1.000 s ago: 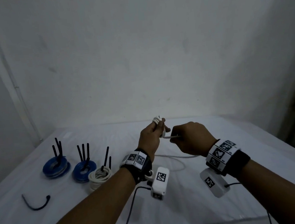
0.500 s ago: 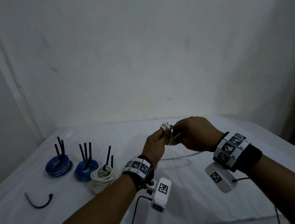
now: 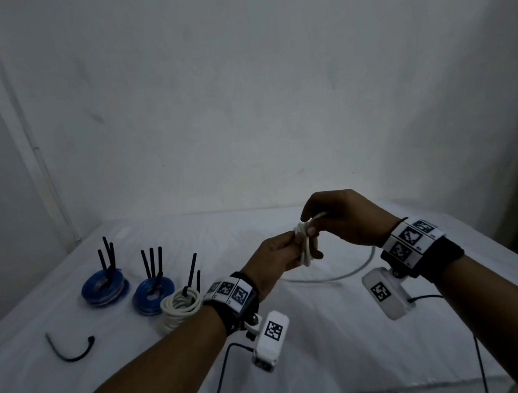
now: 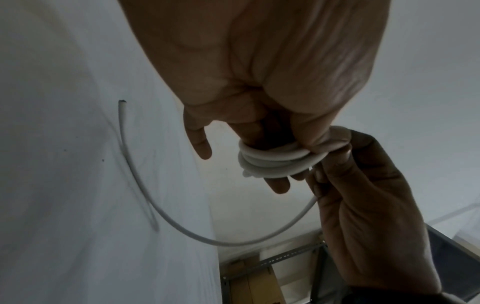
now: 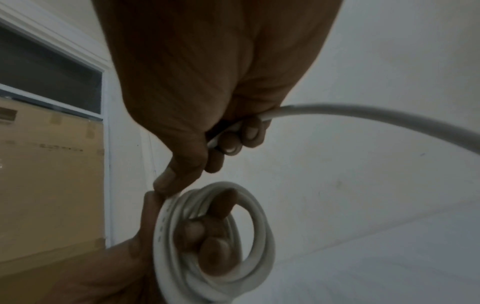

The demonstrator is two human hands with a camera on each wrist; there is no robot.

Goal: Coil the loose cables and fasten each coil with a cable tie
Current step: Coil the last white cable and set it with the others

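Head view first. Hands meet above the white table [image 3: 326, 361]: the left hand [image 3: 275, 258] has its fingers curled through a small white coil [image 3: 307, 248], and the right hand [image 3: 343, 220] pinches the white cable where it joins that coil. The unwound tail [image 3: 335, 277] trails down and lies in an arc on the table behind the hands. On the left side of the table sit two blue coils [image 3: 105, 289] [image 3: 154, 294] and one white finished coil [image 3: 181, 304], each with black tie ends standing up from it. One spare black cable tie [image 3: 71, 349] lies alone, near the front left.

Left wrist view. The coil wraps around two or three of the left fingers [image 4: 278, 183], the thumb pressing the turns from above. The little finger sticks out free. The tail swings down from the right hand's grip and ends on the table; its cut end [image 4: 121, 101] is visible.

Right wrist view. Thumb and forefinger of the right hand nip the outermost turn against the left thumb. The other right fingers are curled round the incoming cable [image 5: 363, 115].

Judgement: three coils look fastened. This fourth is only partly wound, with a good length left to wrap. It then needs tying, presumably with the spare tie.
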